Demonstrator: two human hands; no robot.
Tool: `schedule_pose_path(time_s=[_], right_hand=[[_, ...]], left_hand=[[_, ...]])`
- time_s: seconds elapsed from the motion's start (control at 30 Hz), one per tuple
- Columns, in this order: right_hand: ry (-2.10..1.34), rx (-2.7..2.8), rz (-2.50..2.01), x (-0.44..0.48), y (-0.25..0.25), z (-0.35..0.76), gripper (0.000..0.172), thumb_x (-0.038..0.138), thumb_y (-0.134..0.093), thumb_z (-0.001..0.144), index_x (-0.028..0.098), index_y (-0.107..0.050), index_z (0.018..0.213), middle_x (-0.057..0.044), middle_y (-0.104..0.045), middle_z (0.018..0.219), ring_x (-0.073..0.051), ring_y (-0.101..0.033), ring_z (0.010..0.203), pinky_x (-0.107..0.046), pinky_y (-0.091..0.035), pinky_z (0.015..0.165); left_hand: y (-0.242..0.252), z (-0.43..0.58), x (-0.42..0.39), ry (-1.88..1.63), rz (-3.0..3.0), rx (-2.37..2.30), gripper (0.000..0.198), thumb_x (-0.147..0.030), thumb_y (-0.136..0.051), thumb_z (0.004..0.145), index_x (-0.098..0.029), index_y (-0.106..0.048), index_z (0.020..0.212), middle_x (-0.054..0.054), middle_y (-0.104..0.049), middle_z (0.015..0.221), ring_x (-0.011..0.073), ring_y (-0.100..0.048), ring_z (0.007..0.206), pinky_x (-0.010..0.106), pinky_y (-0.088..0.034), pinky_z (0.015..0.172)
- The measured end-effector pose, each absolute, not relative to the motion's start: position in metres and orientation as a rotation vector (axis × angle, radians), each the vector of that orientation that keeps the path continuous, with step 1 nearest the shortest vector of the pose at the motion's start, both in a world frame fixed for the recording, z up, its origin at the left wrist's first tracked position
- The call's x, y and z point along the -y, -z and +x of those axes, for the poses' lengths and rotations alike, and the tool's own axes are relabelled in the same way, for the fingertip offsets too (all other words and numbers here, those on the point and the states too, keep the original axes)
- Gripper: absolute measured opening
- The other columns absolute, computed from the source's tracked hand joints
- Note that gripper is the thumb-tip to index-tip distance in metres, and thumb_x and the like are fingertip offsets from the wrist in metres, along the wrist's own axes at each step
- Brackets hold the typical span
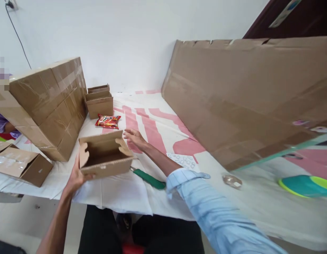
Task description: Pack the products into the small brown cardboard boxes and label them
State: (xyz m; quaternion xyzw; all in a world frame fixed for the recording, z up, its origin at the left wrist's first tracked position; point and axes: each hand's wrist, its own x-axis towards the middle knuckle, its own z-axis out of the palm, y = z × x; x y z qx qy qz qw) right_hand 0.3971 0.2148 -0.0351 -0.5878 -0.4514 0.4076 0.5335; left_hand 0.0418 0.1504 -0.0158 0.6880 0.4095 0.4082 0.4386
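My left hand (76,177) grips an open-topped cardboard box (110,170) at its near left corner, with the dark inside showing. Beyond the box's right corner reaches my right hand (135,138), holding nothing, its fingers stretched out and apart. A red snack packet (108,121) lies on the table behind the box. To the right of the box rests a tool with a green handle (149,179); its other end is mostly hidden by the box.
A taped cardboard stack (52,102) stands at left, with small open boxes (100,107) beside it. A closed box (23,164) lies front left. A large cardboard panel (245,95) rises at right. Nearby are a tape roll (232,181) and a teal-and-lime object (306,186). A person's arm (8,127) shows far left.
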Motion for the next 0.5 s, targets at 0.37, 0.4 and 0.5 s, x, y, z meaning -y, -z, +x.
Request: schedule_pose_path(time_s=[0.37, 0.4, 0.5], right_hand=[[-0.955, 1.163, -1.261, -0.098, 0.002, 0.388, 0.041, 0.057, -0.081, 0.086, 0.021, -0.078, 0.106, -0.01, -0.079, 0.109, -0.027, -0.072, 0.102, -0.045, -0.061, 0.094], [-1.018, 1.202, -1.158, -0.078, -0.009, 0.379, 0.041, 0.059, -0.076, 0.092, 0.022, -0.079, 0.111, -0.01, -0.079, 0.111, -0.025, -0.072, 0.103, -0.043, -0.061, 0.093], [-1.306, 1.362, -0.587, -0.02, -0.051, 0.344, 0.053, 0.067, -0.056, 0.105, 0.02, -0.081, 0.114, -0.014, -0.079, 0.119, -0.025, -0.074, 0.108, -0.04, -0.061, 0.091]], left_hand=[[0.027, 0.073, -0.269, -1.039, 1.768, -1.646, 0.046, -0.05, -0.08, 0.074, -0.019, -0.068, 0.105, 0.011, -0.075, 0.096, 0.0316, -0.074, 0.093, 0.045, -0.06, 0.085], [0.034, 0.08, -0.265, -1.004, 1.808, -1.609, 0.038, -0.051, -0.078, 0.075, -0.021, -0.068, 0.096, 0.008, -0.074, 0.088, 0.0297, -0.073, 0.088, 0.043, -0.059, 0.083], [0.044, 0.11, -0.265, -0.883, 1.911, -1.458, 0.03, -0.051, -0.075, 0.077, -0.023, -0.067, 0.082, 0.004, -0.074, 0.079, 0.0267, -0.073, 0.081, 0.037, -0.058, 0.08]])
